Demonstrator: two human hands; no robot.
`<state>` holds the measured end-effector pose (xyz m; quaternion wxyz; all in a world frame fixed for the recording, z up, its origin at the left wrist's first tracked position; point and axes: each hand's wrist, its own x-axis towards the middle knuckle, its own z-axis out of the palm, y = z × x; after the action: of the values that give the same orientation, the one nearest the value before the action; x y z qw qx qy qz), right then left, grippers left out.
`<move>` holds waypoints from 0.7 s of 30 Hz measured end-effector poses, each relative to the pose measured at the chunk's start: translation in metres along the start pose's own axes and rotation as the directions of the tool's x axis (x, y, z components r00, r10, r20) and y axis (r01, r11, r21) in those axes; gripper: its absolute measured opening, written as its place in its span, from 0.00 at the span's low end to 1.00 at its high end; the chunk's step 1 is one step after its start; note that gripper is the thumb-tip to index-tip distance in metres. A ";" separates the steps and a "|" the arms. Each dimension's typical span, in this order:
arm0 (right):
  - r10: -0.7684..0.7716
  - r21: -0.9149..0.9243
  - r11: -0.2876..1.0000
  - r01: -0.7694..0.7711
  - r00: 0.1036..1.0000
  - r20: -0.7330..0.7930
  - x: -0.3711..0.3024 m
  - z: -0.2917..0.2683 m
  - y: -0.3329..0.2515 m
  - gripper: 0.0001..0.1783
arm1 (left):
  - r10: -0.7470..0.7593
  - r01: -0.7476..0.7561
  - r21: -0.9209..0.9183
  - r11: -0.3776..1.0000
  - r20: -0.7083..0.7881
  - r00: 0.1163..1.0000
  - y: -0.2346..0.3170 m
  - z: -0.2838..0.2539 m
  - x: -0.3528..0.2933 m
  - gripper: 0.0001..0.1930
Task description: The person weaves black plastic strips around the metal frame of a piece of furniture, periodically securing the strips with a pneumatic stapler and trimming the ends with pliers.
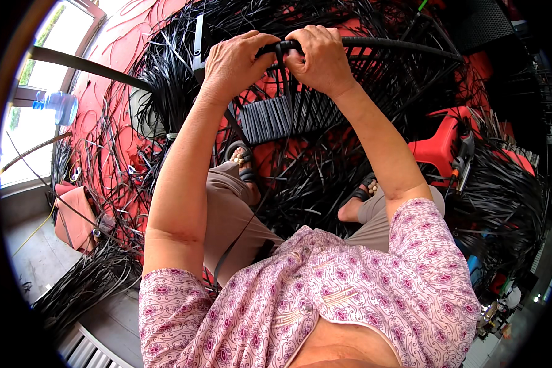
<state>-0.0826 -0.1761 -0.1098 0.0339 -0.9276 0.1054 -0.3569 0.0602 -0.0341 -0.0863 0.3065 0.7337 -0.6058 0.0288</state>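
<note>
Black strip (pixel 280 48) pinched by both hands' curled fingers (pixel 260 44).

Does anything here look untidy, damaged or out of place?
Yes. Loose black strips lie tangled across the red floor around the person's feet. Both hands, left hand and right hand, grip the black frame bar. No damage is visible.

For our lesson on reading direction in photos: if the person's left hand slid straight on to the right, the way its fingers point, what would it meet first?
Most likely the right hand. The left hand grips the same black rim tube, fingers towards the right hand, with only a black strip between them; depth is unclear.
</note>
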 end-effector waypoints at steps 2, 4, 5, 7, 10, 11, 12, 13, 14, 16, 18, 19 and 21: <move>-0.018 0.037 0.999 0.018 1.000 0.015 -0.005 -0.005 0.003 0.15 | 0.006 -0.006 -0.002 1.000 -0.004 1.000 0.003 0.000 0.000 0.15; -0.048 0.097 0.994 0.044 0.998 0.038 -0.007 -0.009 0.005 0.15 | 0.012 -0.012 -0.008 1.000 -0.003 1.000 0.005 0.002 -0.002 0.15; -0.069 0.137 0.989 0.062 0.996 0.050 -0.006 -0.011 0.008 0.16 | 0.023 -0.023 0.029 0.999 -0.010 1.000 0.005 0.002 -0.002 0.15; -0.074 0.184 0.981 0.059 0.994 0.076 -0.002 -0.018 0.014 0.18 | 0.060 -0.058 0.102 0.993 -0.021 0.998 0.008 0.003 0.001 0.15; -0.098 0.156 0.984 0.085 0.992 0.077 -0.007 -0.021 0.016 0.18 | 0.014 -0.014 0.019 1.000 0.010 1.000 0.008 0.003 0.001 0.14; -0.078 0.165 0.984 0.062 0.993 0.093 -0.009 -0.022 0.017 0.18 | 0.014 -0.014 0.014 1.000 0.041 0.999 0.008 0.001 0.001 0.15; -0.074 0.169 0.984 0.057 0.993 0.093 -0.009 -0.022 0.016 0.18 | 0.003 -0.003 0.003 1.000 0.049 0.999 0.009 0.001 0.001 0.15; -0.069 0.173 0.984 0.052 0.993 0.093 -0.009 -0.022 0.016 0.18 | -0.008 0.008 -0.008 1.000 0.057 0.998 0.008 0.000 0.000 0.15; -0.065 0.177 0.983 0.047 0.994 0.093 -0.009 -0.021 0.016 0.18 | -0.019 0.020 -0.019 1.000 0.064 0.998 0.007 0.000 -0.001 0.15; -0.041 0.179 0.984 0.024 0.995 0.094 -0.009 -0.023 0.012 0.19 | -0.007 0.007 -0.038 0.999 0.007 1.000 0.006 0.001 0.000 0.13; -0.029 0.179 0.984 0.015 0.997 0.077 -0.009 -0.023 0.010 0.20 | -0.057 0.057 -0.077 0.995 0.001 0.998 0.008 0.000 0.000 0.11; -0.029 0.179 0.984 0.018 0.998 0.060 -0.010 -0.023 0.009 0.20 | -0.070 0.068 -0.085 0.994 -0.025 0.997 0.010 0.000 0.001 0.10; -0.029 0.174 0.984 0.021 0.998 0.047 -0.011 -0.022 0.009 0.20 | -0.093 0.085 -0.143 0.986 -0.050 0.994 0.008 0.002 0.002 0.10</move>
<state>-0.1070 -0.1824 -0.1017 0.1128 -0.9309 0.0613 -0.3420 0.0530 -0.0373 -0.0840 0.3754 0.7355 -0.5640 -0.0067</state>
